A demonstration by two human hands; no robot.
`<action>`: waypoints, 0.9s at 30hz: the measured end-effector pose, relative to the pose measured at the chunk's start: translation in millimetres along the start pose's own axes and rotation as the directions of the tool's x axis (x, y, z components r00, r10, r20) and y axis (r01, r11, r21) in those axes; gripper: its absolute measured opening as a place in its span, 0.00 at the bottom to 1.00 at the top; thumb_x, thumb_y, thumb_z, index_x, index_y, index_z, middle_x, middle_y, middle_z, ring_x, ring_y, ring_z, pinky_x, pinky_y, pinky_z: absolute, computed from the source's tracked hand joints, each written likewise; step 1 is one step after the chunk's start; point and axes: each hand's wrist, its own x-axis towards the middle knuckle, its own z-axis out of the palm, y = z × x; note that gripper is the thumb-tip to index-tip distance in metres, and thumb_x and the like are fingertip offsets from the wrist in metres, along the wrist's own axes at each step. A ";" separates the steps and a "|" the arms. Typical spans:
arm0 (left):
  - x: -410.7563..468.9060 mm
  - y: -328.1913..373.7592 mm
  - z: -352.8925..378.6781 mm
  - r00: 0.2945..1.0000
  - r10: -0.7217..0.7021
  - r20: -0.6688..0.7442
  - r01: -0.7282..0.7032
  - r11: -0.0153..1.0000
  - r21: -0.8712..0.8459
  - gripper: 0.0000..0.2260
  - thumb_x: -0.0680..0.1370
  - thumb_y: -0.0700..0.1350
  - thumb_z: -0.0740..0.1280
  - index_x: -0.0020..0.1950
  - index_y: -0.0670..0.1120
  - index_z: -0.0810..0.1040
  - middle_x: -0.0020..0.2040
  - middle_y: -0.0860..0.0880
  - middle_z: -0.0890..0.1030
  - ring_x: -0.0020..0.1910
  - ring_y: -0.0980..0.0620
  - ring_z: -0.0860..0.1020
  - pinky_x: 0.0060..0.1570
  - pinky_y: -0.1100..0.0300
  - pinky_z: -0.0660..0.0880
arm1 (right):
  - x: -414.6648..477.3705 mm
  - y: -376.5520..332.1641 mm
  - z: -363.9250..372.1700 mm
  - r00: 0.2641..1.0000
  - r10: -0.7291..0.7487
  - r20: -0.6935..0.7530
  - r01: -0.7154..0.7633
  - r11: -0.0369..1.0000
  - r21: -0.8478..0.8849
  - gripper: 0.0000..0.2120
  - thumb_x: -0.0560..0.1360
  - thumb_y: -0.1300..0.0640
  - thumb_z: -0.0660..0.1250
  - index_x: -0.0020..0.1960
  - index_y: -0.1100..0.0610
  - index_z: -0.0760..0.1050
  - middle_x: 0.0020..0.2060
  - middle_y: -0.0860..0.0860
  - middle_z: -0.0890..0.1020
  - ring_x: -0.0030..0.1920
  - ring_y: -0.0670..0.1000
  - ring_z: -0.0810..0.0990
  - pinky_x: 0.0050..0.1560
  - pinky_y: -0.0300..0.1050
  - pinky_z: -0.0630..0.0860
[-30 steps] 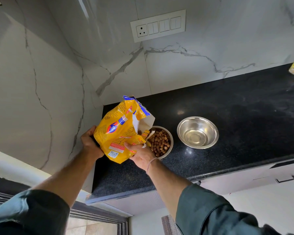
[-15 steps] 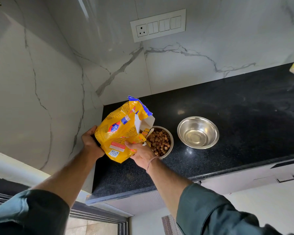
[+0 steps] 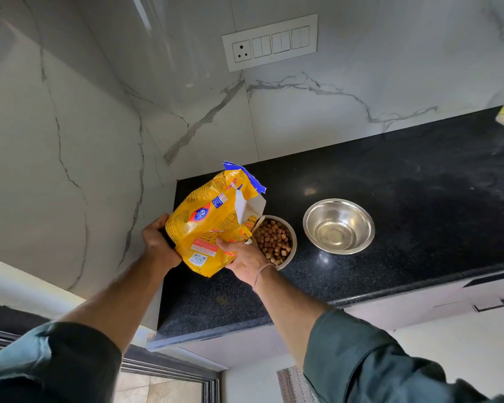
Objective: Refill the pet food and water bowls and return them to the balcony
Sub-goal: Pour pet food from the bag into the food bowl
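Head view: the food bag [image 3: 213, 225] is held above the black tabletop [image 3: 419, 228], tilted so that its torn mouth points to 3 o'clock, directly over the near rim of the food bowl [image 3: 295, 242]. The left grip [image 3: 157, 245] is closed around the bag's base at 9 o'clock. The right grip [image 3: 245, 255] is closed on the bag's lower edge at 6 o'clock, just beside the bowl. The food bowl stands on the tabletop and carries brown kibble [image 3: 274, 242] close to rim level. The water bowl [image 3: 361, 225] stands at 3 o'clock of the food bowl, near but not touching; whether it contains water cannot be confirmed. Hazard 1: overfill. With the bowl judged nearly full, further tilt of the bag would spill kibble onto the tabletop. Hazard 2: the loose torn flap at the mouth may deflect pieces toward the water bowl. Hazard 3: the right grip sits against the bowl's 9 o'clock side, so a nudge there could slide or tip the loaded bowl.
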 end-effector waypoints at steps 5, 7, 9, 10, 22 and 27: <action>1.9 0.0 1.7 0.999 -0.016 -0.029 0.016 1.000 0.004 0.19 0.82 0.54 0.58 0.42 0.51 0.85 0.41 0.45 0.87 0.42 0.43 0.85 0.55 0.47 0.79 | 0.1 -2.7 -0.4 1.000 0.010 0.014 -0.009 1.000 -0.027 0.34 0.66 0.61 0.79 0.70 0.55 0.76 0.63 0.57 0.83 0.64 0.60 0.81 0.66 0.66 0.75; 2.8 0.5 1.6 0.999 -0.026 -0.034 0.026 1.000 0.002 0.20 0.82 0.54 0.58 0.40 0.51 0.85 0.40 0.45 0.86 0.40 0.44 0.85 0.54 0.48 0.79 | -0.6 -2.9 -0.9 0.999 0.016 0.040 -0.014 0.999 -0.047 0.33 0.65 0.60 0.79 0.69 0.53 0.76 0.63 0.56 0.83 0.65 0.60 0.80 0.68 0.67 0.73; 3.9 0.4 0.9 0.998 -0.034 -0.053 0.034 0.999 0.012 0.17 0.82 0.55 0.58 0.45 0.52 0.84 0.42 0.45 0.86 0.45 0.43 0.84 0.57 0.47 0.78 | -3.3 -2.7 -1.2 0.997 0.002 0.075 0.003 0.998 -0.066 0.29 0.67 0.62 0.78 0.66 0.51 0.78 0.63 0.56 0.83 0.65 0.60 0.80 0.69 0.66 0.72; 4.8 0.9 0.2 0.998 -0.030 -0.053 0.031 0.999 0.020 0.16 0.82 0.55 0.58 0.45 0.52 0.83 0.42 0.45 0.86 0.45 0.43 0.84 0.57 0.47 0.79 | -5.0 -2.1 -1.4 0.996 -0.007 0.084 0.014 0.997 -0.074 0.25 0.69 0.65 0.77 0.64 0.51 0.78 0.63 0.57 0.83 0.64 0.60 0.80 0.69 0.66 0.72; -1.9 6.0 0.7 0.997 -0.049 -0.064 0.052 0.997 0.054 0.22 0.81 0.58 0.59 0.68 0.51 0.82 0.59 0.41 0.86 0.63 0.38 0.81 0.67 0.38 0.73 | -8.0 8.3 -0.4 0.999 -0.044 -0.006 0.043 0.996 -0.075 0.25 0.70 0.70 0.76 0.63 0.54 0.79 0.60 0.56 0.84 0.63 0.59 0.82 0.67 0.69 0.73; -0.1 7.1 0.1 0.994 -0.042 -0.100 0.049 0.996 0.068 0.17 0.80 0.57 0.61 0.55 0.50 0.86 0.54 0.42 0.87 0.55 0.40 0.84 0.66 0.40 0.74 | -11.3 7.2 2.8 0.999 -0.043 0.009 0.044 0.997 -0.063 0.22 0.72 0.71 0.74 0.62 0.53 0.79 0.61 0.57 0.84 0.62 0.59 0.83 0.66 0.66 0.75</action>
